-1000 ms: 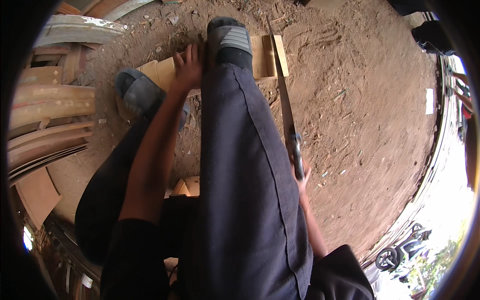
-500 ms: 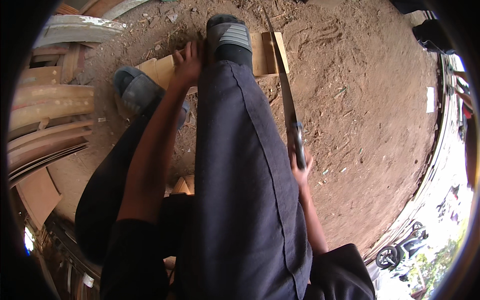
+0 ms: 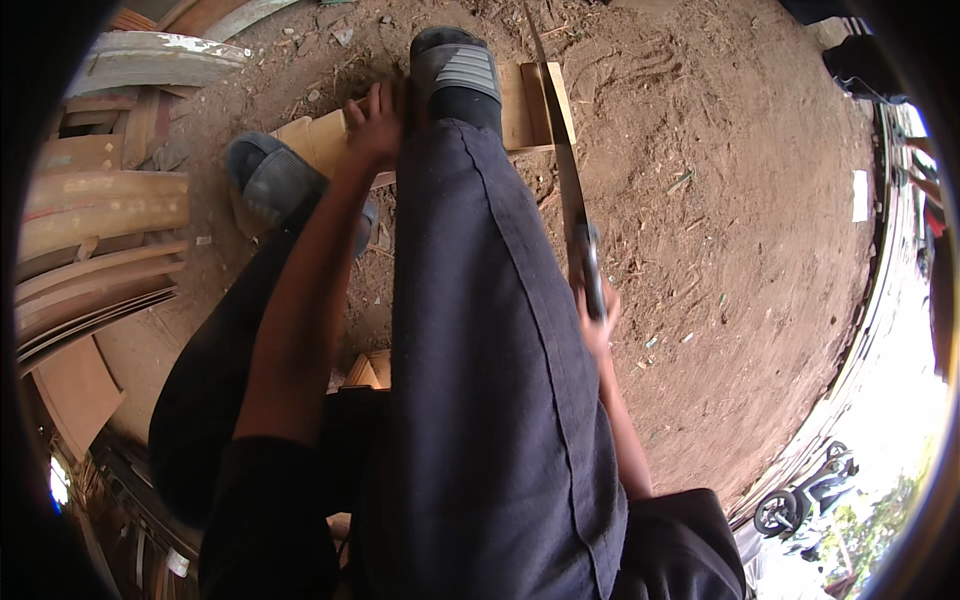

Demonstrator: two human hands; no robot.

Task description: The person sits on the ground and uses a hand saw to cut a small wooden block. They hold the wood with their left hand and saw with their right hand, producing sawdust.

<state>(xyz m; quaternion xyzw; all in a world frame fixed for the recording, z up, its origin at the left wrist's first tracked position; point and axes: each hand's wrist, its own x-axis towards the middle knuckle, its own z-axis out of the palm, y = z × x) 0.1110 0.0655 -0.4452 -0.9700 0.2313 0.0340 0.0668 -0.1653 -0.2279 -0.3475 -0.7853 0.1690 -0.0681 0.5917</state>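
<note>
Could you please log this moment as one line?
left hand: on wooden plank | right hand: gripping handsaw | blade: across plank near right end | right sandal: on plank

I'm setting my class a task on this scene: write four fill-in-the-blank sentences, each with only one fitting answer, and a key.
1. The right hand grips a ____ by its handle.
2. The dark blade crosses the board near its ____ end, as pictured.
3. The left hand is on the ____ side of the right foot.
4. A motorbike shows in the ____ right part of the picture.

Missing words: saw; right; left; lower.
</note>
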